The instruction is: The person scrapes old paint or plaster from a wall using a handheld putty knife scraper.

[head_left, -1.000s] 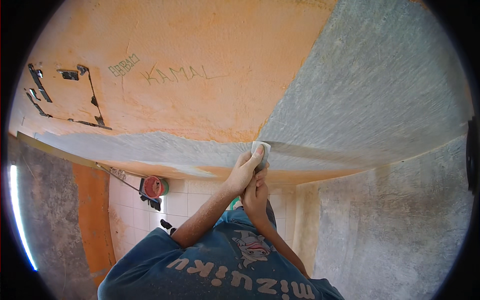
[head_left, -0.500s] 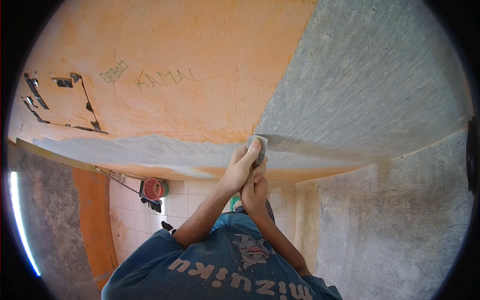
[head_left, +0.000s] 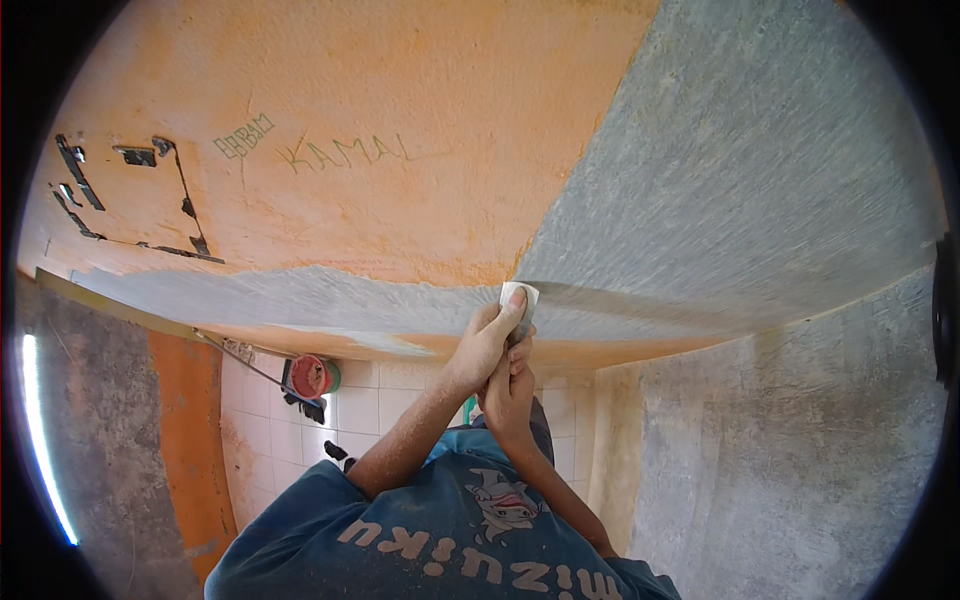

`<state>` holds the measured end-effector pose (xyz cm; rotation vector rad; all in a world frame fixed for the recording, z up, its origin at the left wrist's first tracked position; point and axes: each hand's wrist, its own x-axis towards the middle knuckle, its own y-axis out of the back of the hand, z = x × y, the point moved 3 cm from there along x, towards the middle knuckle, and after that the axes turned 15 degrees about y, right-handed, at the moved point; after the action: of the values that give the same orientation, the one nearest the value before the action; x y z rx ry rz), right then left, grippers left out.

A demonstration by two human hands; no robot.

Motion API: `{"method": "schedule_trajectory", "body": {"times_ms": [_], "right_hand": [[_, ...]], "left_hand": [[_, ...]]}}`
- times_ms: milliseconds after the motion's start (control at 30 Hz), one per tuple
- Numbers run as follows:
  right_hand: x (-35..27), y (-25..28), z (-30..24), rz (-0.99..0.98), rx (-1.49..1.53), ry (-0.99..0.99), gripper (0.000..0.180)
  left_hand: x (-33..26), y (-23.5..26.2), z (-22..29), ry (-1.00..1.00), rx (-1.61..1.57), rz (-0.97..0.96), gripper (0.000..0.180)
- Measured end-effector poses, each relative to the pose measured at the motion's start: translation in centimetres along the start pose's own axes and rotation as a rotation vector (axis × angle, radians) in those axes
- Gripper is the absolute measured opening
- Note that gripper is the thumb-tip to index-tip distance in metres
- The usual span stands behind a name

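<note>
The pale-bladed scraper [head_left: 519, 291] was at the centre of the frame, its edge at the border where the orange paint [head_left: 400, 210] met the bare grey wall [head_left: 740, 170]. The left hand [head_left: 488, 338] was clamped on it, thumb pressed along the blade's face; the right hand [head_left: 510, 398] was closed just below, apparently on the handle, though the fingers hid most of it. Good scraping here probably called for a low blade angle, the edge slipped under the paint's broken margin, and steady pressure from both hands in short strokes; too steep an angle could have gouged the grey surface.

Left of the frame's centre, low down, a red bucket [head_left: 294, 378] stood on the tiled floor [head_left: 357, 408], its inside reddish; whether it held anything could not be told. A green container [head_left: 334, 373] showed just beside or behind it, its contents hidden. A black broom [head_left: 304, 408], or similar long-handled tool, lay against the bucket's near side.
</note>
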<state>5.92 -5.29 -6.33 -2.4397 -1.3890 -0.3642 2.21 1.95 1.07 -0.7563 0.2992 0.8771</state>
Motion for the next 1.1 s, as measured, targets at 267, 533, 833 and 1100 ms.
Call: {"method": "schedule_trajectory", "body": {"times_ms": [267,533,833,1100], "right_hand": [[0.4,-0.5,-1.4,0.04,0.137,-0.152,0.033],[0.2,-0.3,-0.7,0.014,0.099,-0.091,0.032],[0.2,-0.3,-0.2,0.05,0.148,-0.155,0.032],[0.4,-0.4,-0.9,0.043,0.181,-0.125,0.033]], "left_hand": [[1.0,0.6,-1.0,-0.024,-0.013,0.037,0.053],[0.2,-0.1,-0.3,-0.004,-0.058,0.056,0.053],[0.6,0.2,-0.6,0.025,-0.044,0.027,0.045],[0.8,0.2,-0.7,-0.032,0.019,0.088,0.054]]}}
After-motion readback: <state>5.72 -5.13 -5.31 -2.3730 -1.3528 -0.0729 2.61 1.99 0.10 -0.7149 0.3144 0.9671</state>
